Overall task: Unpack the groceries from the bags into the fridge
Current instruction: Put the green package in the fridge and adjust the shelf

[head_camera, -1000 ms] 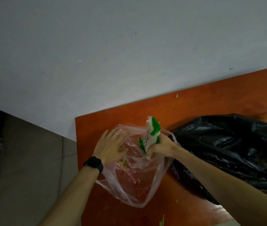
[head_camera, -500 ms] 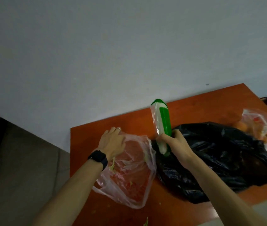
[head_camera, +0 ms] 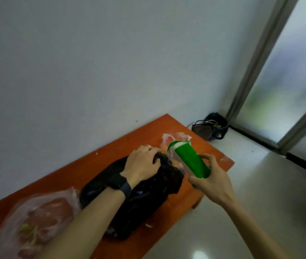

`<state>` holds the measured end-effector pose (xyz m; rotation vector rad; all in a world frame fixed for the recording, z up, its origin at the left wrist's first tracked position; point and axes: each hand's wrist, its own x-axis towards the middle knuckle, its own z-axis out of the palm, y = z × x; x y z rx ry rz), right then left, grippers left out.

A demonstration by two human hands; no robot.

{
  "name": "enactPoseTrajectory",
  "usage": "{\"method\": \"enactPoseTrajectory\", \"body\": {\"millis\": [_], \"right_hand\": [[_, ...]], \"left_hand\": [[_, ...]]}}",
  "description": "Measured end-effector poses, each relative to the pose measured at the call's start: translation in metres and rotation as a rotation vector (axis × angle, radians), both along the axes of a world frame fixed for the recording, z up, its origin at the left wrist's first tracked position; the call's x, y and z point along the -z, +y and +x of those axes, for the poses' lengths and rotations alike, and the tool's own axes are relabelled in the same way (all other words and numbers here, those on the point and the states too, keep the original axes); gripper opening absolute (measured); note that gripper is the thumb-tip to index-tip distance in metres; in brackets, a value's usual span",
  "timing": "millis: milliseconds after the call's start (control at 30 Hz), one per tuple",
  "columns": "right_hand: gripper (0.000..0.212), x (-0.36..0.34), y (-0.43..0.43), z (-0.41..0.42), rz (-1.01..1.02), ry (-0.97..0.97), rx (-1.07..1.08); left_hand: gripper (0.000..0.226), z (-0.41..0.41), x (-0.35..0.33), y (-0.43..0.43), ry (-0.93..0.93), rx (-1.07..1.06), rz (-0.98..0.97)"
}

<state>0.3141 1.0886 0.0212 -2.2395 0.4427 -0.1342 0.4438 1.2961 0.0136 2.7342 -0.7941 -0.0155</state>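
Orange-brown wood of a low table ran along a pale wall, and a crumpled black bag sat at its middle. The person's left hand, with a ring and a dark watch, gripped the bunched top of the black bag, fingers curled over the plastic. Just right of the black bag, the right hand held a green package clear of the table, fingers wrapped round its lower end. It was long and glossy green, white-banded at its upper end, tilted. One clear bag lay left of the black bag; beyond it, a second clear bag held something orange.
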Motion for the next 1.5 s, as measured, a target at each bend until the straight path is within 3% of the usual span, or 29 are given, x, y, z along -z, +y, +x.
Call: {"method": "enactPoseTrajectory", "body": {"millis": [233, 734, 1234, 1500], "right_hand": [[0.085, -0.017, -0.19, -0.104, -0.086, -0.06, 0.295], [0.071, -0.097, -0.494, -0.264, -0.239, -0.196, 0.902], [0.07, -0.183, -0.745, -0.378, -0.418, -0.26, 1.288], [0.074, -0.208, -0.879, -0.449, -0.535, -0.249, 1.354]], "left_hand": [[0.042, -0.063, -0.035, -0.24, -0.079, 0.307, -0.048], [0.042, -0.171, -0.083, -0.64, -0.182, 0.878, -0.031], [0.039, -0.275, -0.197, -0.985, -0.327, 1.264, -0.286], [0.043, -0.35, -0.235, -1.122, -0.405, 1.292, -0.293]]}}
